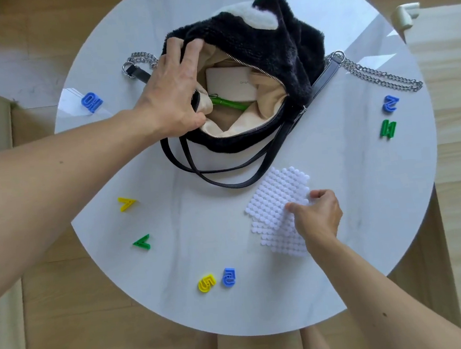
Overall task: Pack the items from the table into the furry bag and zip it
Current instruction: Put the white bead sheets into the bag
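Observation:
A black furry bag with a white patch lies unzipped on the round white table. Inside its beige lining I see a white flat box and a green pen. My left hand grips the bag's left rim and holds the mouth apart. My right hand pinches the right part of a stack of white dotted sheets lying in front of the bag.
Coloured plastic number and letter pieces lie around the table: blue, yellow, green, yellow, blue, blue, green. Black straps and a metal chain trail from the bag.

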